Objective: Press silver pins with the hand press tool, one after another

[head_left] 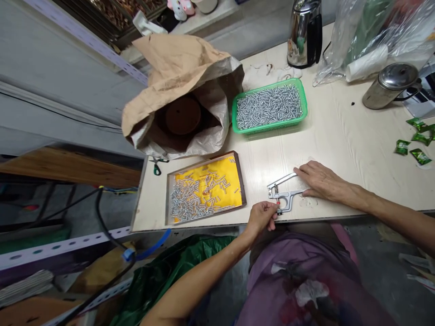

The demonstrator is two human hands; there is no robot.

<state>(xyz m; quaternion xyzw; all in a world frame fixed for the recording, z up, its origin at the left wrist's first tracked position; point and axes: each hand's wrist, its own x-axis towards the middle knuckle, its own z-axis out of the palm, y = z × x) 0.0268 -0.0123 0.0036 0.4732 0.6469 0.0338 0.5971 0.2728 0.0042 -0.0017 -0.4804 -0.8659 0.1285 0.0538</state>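
Observation:
My right hand (319, 182) grips the handles of a pair of silver snap-fastener pliers (288, 197), which lie near the table's front edge with their jaws pointing left. The handles stand spread apart. At the jaw end, beside a small red part, the fingers of my left hand (263, 218) are pinched together; whatever they hold is too small and hidden to name. Left of that hand, a shallow tray (240, 177) with a yellow lining holds loose silvery spring-like pieces (190, 199). Behind it, a green plastic basket (272, 127) is filled with many similar pieces (270, 106).
A large open paper sack (180, 59) leans at the table's back left, near green-handled scissors (157, 168). A kettle (303, 34), a metal pitcher (390, 86), plastic bags (370, 31) and green wrapped sweets (420, 156) occupy the back and right. The table's edge (204, 225) runs before my body.

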